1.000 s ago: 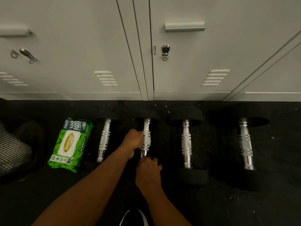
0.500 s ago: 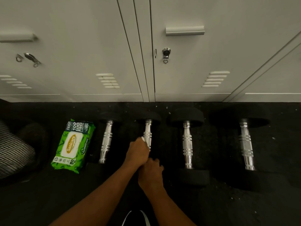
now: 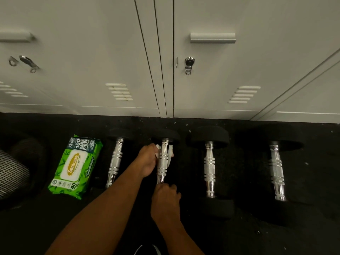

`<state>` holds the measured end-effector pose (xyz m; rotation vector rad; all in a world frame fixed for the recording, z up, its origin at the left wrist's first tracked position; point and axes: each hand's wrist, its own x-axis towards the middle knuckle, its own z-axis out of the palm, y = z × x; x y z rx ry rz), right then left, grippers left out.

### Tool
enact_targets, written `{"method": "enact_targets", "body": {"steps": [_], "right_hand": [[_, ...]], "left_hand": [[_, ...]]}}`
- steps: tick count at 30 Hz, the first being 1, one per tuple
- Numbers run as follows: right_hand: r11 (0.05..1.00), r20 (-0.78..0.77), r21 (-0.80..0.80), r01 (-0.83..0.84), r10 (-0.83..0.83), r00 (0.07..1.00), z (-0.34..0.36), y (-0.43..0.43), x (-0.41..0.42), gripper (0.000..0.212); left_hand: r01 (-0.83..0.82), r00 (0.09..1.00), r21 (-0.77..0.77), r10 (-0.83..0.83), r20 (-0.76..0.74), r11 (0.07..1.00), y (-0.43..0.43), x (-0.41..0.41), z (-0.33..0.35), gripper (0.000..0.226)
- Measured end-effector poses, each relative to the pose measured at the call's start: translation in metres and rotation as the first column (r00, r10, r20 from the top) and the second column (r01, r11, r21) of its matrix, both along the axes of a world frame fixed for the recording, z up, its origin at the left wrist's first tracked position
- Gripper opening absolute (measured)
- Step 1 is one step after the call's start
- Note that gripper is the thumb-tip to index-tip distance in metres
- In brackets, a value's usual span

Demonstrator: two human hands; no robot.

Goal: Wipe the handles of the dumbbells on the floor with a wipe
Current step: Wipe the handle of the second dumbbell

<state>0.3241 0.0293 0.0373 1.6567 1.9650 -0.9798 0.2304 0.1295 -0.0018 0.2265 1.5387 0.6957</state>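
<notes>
Setting: four dumbbells lie side by side on a dark floor (image 3: 239, 242), their chrome handles running near to far, in front of pale lockers (image 3: 92, 52).
Left hand: the left hand (image 3: 148, 161) is closed around a white wipe (image 3: 170, 153), which is wrapped against the far half of the handle of the second dumbbell (image 3: 162, 173) from the left.
Right hand: the right hand (image 3: 165, 201) is curled shut over that dumbbell's near end, apparently steadying it.
Wipes pack: a green wipes pack (image 3: 75, 167) lies flat at far left, just beside the first dumbbell (image 3: 115, 162).
Doing it well: I judge the wipe should slide the handle's whole length with a twist, so the ridged rings get cleaned, while the other hand stops any rolling.
Open room: narrow gaps separate the handles on either side; the third dumbbell (image 3: 209, 168) lies near on the right, the fourth dumbbell (image 3: 276, 170) well apart.
Edges: the far black heads nearly reach the locker base, so far strokes end at the head.
</notes>
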Motion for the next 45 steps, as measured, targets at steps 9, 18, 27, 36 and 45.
{"method": "enact_targets", "body": {"steps": [9,18,27,36,45], "right_hand": [[0.999,-0.006,0.008,0.031,-0.031,0.999,-0.005,-0.001,0.0,0.035],[0.997,-0.032,0.023,0.072,-0.071,0.997,-0.003,-0.003,0.0,0.032],[0.995,-0.096,-0.068,0.072,-0.078,0.992,0.031,0.022,0.013,0.038],[0.958,-0.042,0.207,-0.197,0.21,0.977,0.156,0.109,0.099,0.029],[0.981,-0.08,0.179,-0.08,0.096,0.992,0.177,0.106,0.198,0.032]], "left_hand": [[0.171,0.982,0.067,-0.176,0.064,0.983,-0.02,-0.001,-0.002,0.046],[0.558,0.805,0.011,-0.537,-0.251,0.83,-0.068,-0.026,0.01,0.029],[0.707,0.425,-0.125,-0.559,-0.712,0.696,-0.068,-0.009,0.074,0.03],[0.966,0.055,0.013,-0.157,-0.986,0.258,-0.022,0.057,0.181,0.055],[0.985,-0.143,-0.138,-0.044,-0.989,-0.102,0.003,0.113,0.195,0.061]]}}
